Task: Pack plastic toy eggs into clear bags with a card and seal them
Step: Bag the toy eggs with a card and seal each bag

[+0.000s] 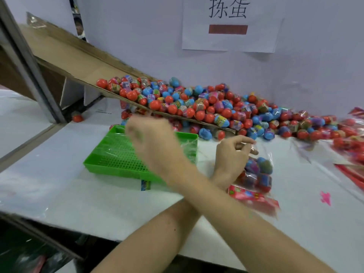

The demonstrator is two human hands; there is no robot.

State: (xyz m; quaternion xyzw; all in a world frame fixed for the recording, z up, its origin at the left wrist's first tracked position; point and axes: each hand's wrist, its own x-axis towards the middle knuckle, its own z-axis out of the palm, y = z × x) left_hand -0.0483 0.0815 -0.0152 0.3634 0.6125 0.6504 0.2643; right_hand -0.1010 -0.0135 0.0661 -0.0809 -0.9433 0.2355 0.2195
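Note:
My arms cross over the white table. My left hand (233,152) reaches right and pinches the top edge of a clear bag (256,172) that holds several coloured toy eggs. A red printed card (252,198) lies at the bag's lower end. My right hand (149,134) is blurred above the green tray (110,158), back of the hand toward me, fingers hidden. Clear film (118,148) glints in the tray. A big pile of red, blue and wrapped eggs (216,107) lies behind both hands.
A cardboard chute (78,60) slopes down from the upper left into the egg pile. Filled bags with red cards (350,146) lie at the right edge. A paper sign (228,22) hangs on the back wall. One stray egg (77,117) sits by the metal post.

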